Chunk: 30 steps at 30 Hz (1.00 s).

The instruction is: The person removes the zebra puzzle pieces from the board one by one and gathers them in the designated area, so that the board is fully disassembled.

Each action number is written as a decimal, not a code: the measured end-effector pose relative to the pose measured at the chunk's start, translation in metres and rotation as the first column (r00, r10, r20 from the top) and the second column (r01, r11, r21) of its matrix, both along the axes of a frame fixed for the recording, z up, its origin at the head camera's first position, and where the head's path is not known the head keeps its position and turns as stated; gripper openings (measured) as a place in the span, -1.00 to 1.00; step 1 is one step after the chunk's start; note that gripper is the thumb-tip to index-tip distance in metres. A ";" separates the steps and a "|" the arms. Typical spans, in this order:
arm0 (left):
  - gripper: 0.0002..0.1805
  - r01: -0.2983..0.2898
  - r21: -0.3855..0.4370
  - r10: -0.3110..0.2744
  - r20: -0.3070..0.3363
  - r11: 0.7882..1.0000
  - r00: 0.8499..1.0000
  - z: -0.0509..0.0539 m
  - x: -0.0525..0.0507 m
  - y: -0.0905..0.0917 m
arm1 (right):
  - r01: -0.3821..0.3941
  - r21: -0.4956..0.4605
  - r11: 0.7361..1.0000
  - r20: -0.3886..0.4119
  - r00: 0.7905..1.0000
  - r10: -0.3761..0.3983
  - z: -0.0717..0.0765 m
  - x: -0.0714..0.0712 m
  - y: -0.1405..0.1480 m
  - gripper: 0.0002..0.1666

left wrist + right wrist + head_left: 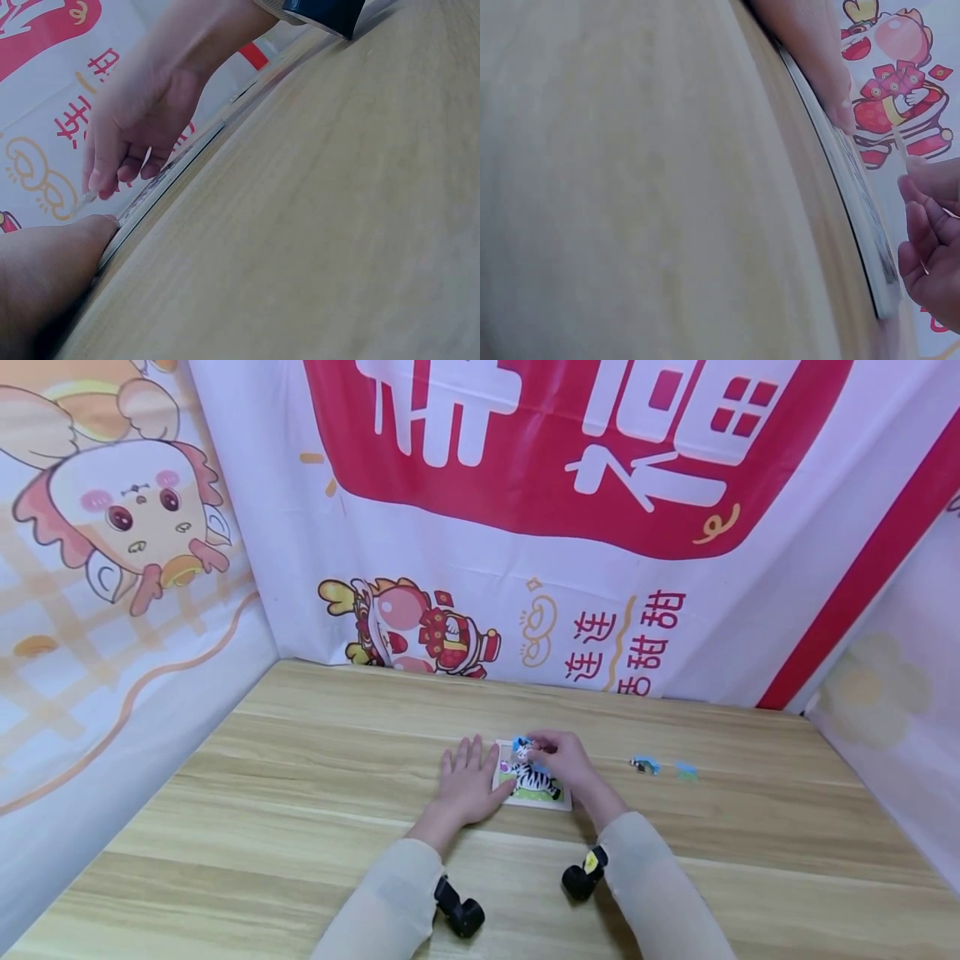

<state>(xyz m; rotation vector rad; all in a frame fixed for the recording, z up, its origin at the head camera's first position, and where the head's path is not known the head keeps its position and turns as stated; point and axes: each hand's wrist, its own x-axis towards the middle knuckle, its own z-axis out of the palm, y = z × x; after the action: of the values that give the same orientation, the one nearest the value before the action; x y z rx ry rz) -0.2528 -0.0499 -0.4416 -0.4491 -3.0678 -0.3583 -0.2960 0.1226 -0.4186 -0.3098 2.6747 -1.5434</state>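
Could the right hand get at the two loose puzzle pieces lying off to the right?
Probably yes: the table between the right hand and the loose pieces looks bare. But that hand pinches another piece, which it would likely need to set down first.

Zebra puzzle (534, 782) partly hidden behind the fingers (545, 737) of the right hand (568, 762)

Printed cloth (540, 518) behind a wooden table (315, 785)

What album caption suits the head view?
Left hand touching a zebra puzzle, right hand pinching a piece above it.
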 end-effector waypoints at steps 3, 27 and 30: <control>-0.22 -0.004 0.009 0.004 -0.001 1.000 1.000 0.001 0.001 0.000 | 0.001 -0.020 1.000 0.015 1.000 -0.001 0.006 0.001 0.005 -0.63; -0.21 -0.002 0.023 0.002 0.009 1.000 1.000 0.003 0.002 0.000 | -0.029 -0.061 0.998 -0.006 1.000 0.029 0.028 -0.001 0.076 -0.61; -0.21 -0.001 0.017 0.001 0.009 1.000 1.000 0.003 0.002 0.000 | -0.017 -0.052 0.998 -0.001 1.000 0.017 0.029 -0.001 0.086 -0.60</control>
<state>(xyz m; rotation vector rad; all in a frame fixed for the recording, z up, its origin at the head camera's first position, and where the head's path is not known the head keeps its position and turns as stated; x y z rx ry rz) -0.2509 -0.0501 -0.4388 -0.4461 -3.0712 -0.3870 -0.2972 0.2082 -0.3898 -0.3342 2.6279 -1.6105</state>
